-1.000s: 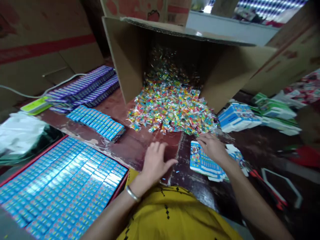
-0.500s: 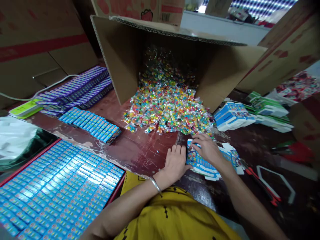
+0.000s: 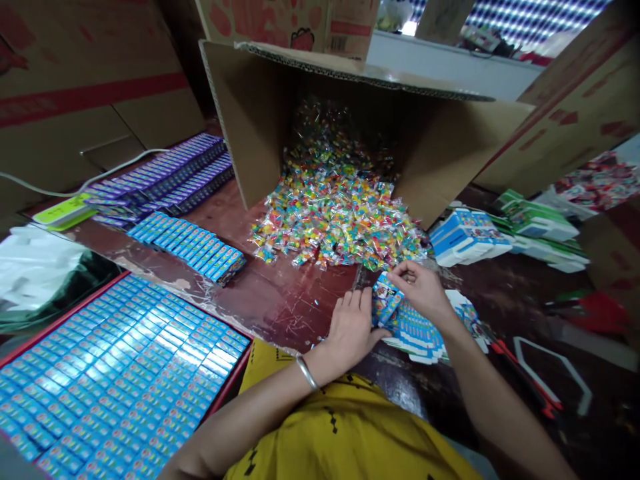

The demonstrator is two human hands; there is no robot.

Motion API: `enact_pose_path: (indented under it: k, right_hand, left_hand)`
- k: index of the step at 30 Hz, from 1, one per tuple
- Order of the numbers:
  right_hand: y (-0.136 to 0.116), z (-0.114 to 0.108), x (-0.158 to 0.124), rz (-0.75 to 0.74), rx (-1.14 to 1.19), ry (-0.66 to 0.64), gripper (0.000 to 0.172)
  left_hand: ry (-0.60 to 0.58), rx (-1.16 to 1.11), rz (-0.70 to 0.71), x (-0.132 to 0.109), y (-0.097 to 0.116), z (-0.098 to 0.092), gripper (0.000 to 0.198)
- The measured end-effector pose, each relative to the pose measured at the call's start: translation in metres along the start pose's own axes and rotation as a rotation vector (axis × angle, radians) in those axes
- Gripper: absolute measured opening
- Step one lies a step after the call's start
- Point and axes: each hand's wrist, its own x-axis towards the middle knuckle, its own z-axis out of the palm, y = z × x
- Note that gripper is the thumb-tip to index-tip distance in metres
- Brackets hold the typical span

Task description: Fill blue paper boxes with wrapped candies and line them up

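My left hand [image 3: 351, 328] lies flat on the table, its fingers stretched out and the thumb beside the near edge of the blue cartons. With thumb and fingertips, my right hand [image 3: 421, 291] pinches the top corner of a flat blue printed carton [image 3: 384, 300], which is tilted up from the others. Beneath it a fanned row of flat blue cartons [image 3: 415, 330] with white flaps spreads to the right, partly hidden by my right forearm. Just beyond both hands lies a heap of small clear candy packets [image 3: 340, 227], spilling from a cardboard box [image 3: 250, 147] on its side.
At left are a tray of packed blue boxes [image 3: 115, 373], a row of blue boxes [image 3: 190, 247], purple boxes [image 3: 165, 177] and a green power strip [image 3: 65, 212]. On the right stand blue-and-white cartons [image 3: 467, 237], green cartons [image 3: 537, 217] and a red-handled tool [image 3: 530, 373].
My right hand has lifted the edge of one carton, which now tilts up from the row. My left hand stays nearly in place. The view has shifted slightly.
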Motion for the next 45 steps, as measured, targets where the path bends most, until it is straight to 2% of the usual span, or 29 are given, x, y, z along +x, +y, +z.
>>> enact_pose_path:
  k: [2,5,7,9,12,14,16,19,21,22,23,24,27,28,29,32,35,38,40,45]
  right_hand:
    - [-0.006,0.006,0.002,0.096,0.233,-0.015,0.03]
    - [-0.014,0.022,0.0,0.163,0.443,0.01,0.032]
    - [-0.02,0.033,-0.006,0.161,0.527,0.016,0.03]
    - [-0.027,0.041,-0.017,0.098,0.538,-0.052,0.034]
    - [-0.041,0.045,-0.03,-0.022,0.482,-0.248,0.041]
    - [-0.052,0.041,-0.031,-0.045,0.467,-0.356,0.043]
    - [-0.06,0.032,-0.024,-0.014,0.455,-0.496,0.037]
    - [-0.07,0.014,-0.009,0.039,0.396,-0.859,0.032]
    - [-0.074,0.008,-0.004,0.064,0.326,-1.065,0.034]
    - [-0.075,0.008,-0.003,0.076,0.315,-1.102,0.035]
    - [-0.076,0.01,-0.003,0.09,0.339,-1.062,0.036]
    - [-0.077,0.015,-0.005,0.101,0.39,-0.941,0.037]
    - [-0.08,0.032,-0.011,0.068,0.548,-0.324,0.044]
    - [-0.081,0.037,-0.013,0.042,0.571,-0.183,0.047]
    - [-0.081,0.043,-0.016,0.015,0.577,-0.111,0.047]
    - [-0.081,0.057,-0.024,-0.019,0.518,-0.052,0.022]
    - [-0.077,0.071,-0.03,-0.007,0.466,0.065,0.025]
    - [-0.071,0.085,-0.029,0.017,0.536,0.127,0.018]
    - [-0.066,0.093,-0.026,0.043,0.576,0.155,0.027]
    - [-0.052,0.105,-0.033,-0.064,0.428,0.251,0.033]
  left_hand:
    - [0.032,-0.068,-0.02,-0.001,0.0,-0.009,0.084]
    - [0.065,-0.186,-0.077,-0.002,-0.005,-0.026,0.071]
    - [0.086,-0.326,-0.099,-0.002,-0.013,-0.039,0.065]
    - [0.076,-0.536,-0.104,-0.002,-0.023,-0.053,0.063]
    - [-0.069,-0.932,-0.121,-0.006,-0.037,-0.072,0.056]
    - [-0.197,-1.113,-0.196,-0.012,-0.045,-0.079,0.054]
    - [-0.29,-1.131,-0.272,-0.018,-0.053,-0.081,0.054]
    - [-0.406,-1.064,-0.357,-0.024,-0.06,-0.079,0.055]
    - [-0.44,-1.055,-0.343,-0.023,-0.059,-0.079,0.05]
    - [-0.424,-1.063,-0.34,-0.022,-0.057,-0.079,0.048]
    - [-0.38,-1.075,-0.352,-0.02,-0.055,-0.079,0.046]
    - [-0.315,-1.09,-0.382,-0.018,-0.051,-0.08,0.046]
    - [-0.058,-1.153,-0.54,-0.013,-0.043,-0.08,0.053]
    - [0.017,-1.175,-0.589,-0.012,-0.041,-0.079,0.056]
    - [0.082,-1.198,-0.627,-0.012,-0.04,-0.076,0.059]
    - [0.265,-1.206,-0.685,-0.013,-0.039,-0.063,0.055]
    - [0.388,-1.158,-0.685,-0.017,-0.035,-0.051,0.046]
    - [0.465,-1.202,-0.562,-0.021,-0.031,-0.05,0.052]
    - [0.484,-1.172,-0.455,-0.022,-0.029,-0.053,0.06]
    - [0.331,-0.959,-0.3,-0.034,-0.03,-0.068,0.055]
